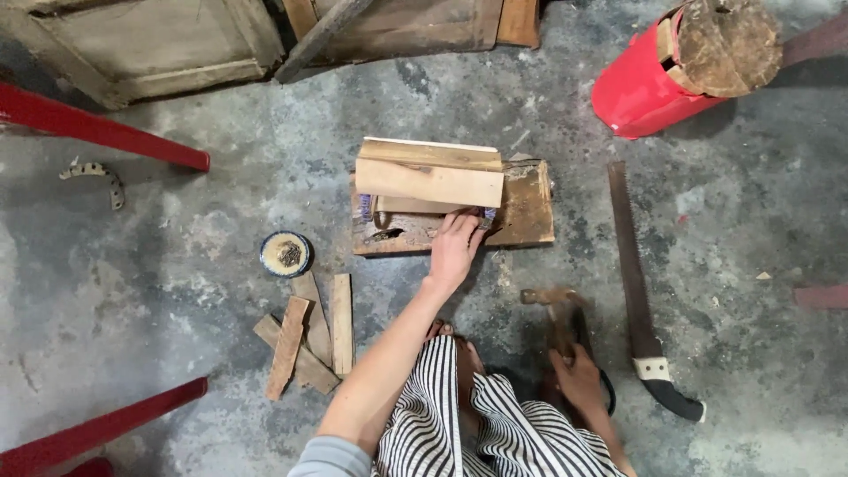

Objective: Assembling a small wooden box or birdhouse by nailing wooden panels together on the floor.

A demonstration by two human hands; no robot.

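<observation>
The floor (pixel 177 265) is grey concrete, rough and stained. Old wooden panels (pixel 150 44) lie along the top edge. A red bucket (pixel 640 93) lies on its side, and red bars (pixel 97 128) cross the left.

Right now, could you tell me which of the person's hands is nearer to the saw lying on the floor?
The right hand, gripping a hammer just left of the saw. The left hand is farther left, on the wooden box.
</observation>
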